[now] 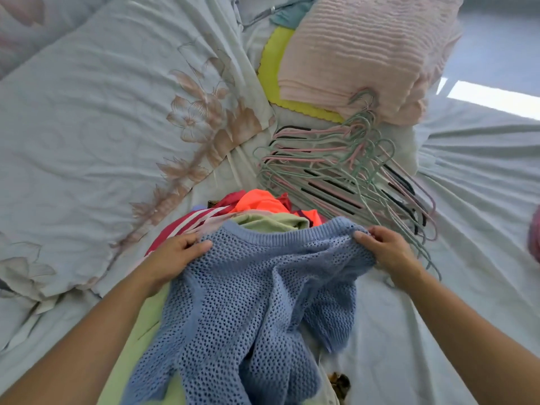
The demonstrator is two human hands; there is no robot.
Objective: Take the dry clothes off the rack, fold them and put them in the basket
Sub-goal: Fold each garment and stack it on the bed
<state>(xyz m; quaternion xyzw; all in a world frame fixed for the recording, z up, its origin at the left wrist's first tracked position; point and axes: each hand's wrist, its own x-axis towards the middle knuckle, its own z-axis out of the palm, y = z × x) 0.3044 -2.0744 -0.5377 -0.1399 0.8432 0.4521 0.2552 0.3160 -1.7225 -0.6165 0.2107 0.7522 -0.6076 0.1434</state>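
Knitwear is drooping nearest the camera: a blue open-mesh knitted sweater (pixel 257 287) is hanging crumpled over the pale bed sheet (pixel 467 214), its body bunching below. The left hand (pixel 175 255) is pinching one shoulder beside the ribbed neckline. The right hand (pixel 385 249) is pinching the other, fingers curled into the knit, probably pulling the top edge straight so folding can begin. Just beyond, unfolded clothes are lying heaped on the bed: a pale green garment (pixel 271 223), a red white-striped garment (pixel 187 222) and a bright orange garment (pixel 260 201). Farther off, a pile of thin pastel wire hangers (pixel 344 171) is resting beside a folded pink ribbed blanket (pixel 365 54). No basket or rack is showing.
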